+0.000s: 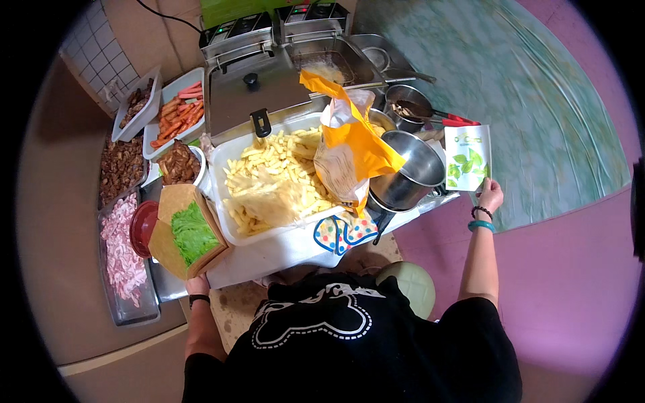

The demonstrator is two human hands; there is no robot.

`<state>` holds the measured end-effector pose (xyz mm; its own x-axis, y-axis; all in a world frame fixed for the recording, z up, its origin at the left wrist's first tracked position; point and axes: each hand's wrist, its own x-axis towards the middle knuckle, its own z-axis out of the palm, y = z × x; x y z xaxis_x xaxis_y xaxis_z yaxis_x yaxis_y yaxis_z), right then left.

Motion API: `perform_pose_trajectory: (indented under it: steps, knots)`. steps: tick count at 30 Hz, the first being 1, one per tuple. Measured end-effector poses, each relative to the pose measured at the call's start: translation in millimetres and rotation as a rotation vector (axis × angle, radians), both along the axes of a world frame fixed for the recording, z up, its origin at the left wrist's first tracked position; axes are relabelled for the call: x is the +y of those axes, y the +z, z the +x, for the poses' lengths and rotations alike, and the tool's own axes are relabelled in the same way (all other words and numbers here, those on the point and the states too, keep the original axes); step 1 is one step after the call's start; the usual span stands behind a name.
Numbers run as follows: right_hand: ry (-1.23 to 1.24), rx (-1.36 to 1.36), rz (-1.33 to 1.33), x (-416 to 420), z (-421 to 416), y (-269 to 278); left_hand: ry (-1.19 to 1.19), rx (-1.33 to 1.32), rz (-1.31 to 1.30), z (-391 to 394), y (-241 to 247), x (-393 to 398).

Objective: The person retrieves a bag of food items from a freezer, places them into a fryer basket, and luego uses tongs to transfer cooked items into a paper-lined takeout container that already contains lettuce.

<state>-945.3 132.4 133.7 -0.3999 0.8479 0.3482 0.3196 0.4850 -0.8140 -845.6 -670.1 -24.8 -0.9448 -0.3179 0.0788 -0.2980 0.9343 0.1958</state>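
Observation:
My left hand (198,285) holds an open brown paper food box (166,247) from below, at the counter's near edge. Green lettuce leaves (194,232) lie inside the box. Far to the right, my right hand (490,195) pinches the lower corner of a white paper packet (467,157) printed with green leaves. A white tub of pale french fries (282,156) stands between my hands, partly under clear plastic. An orange and white plastic bag (352,146) rests on the tub's right side. Beside the food box sits a dark red bowl (145,229).
Two deep fryers stand behind, one lidded (252,93), one with bubbling oil (325,68). At left are trays of sliced raw meat (123,247), dark cooked meat (121,163) and sausages (176,118). A steel pot (415,156), red-handled tongs (456,120) and a dotted cloth (345,231) are at right.

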Motion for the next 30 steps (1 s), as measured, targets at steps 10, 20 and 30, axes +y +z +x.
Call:
perform_pose_trajectory:
  steps: [10, 20, 30]
  knots:
    - [0.014, -0.136, -0.208, 15.6, -24.0, -47.7, -0.06, 0.078, -0.029, 0.8, -13.0, -11.2]
    - [0.109, -0.719, 0.45, 27.9, -45.8, -32.3, -0.014, -0.033, -0.061, -0.4, -33.4, -23.0]
    - [-0.096, -0.26, 0.213, 45.6, -46.9, -21.6, 0.085, -0.203, 0.088, 1.3, -39.6, -27.4]
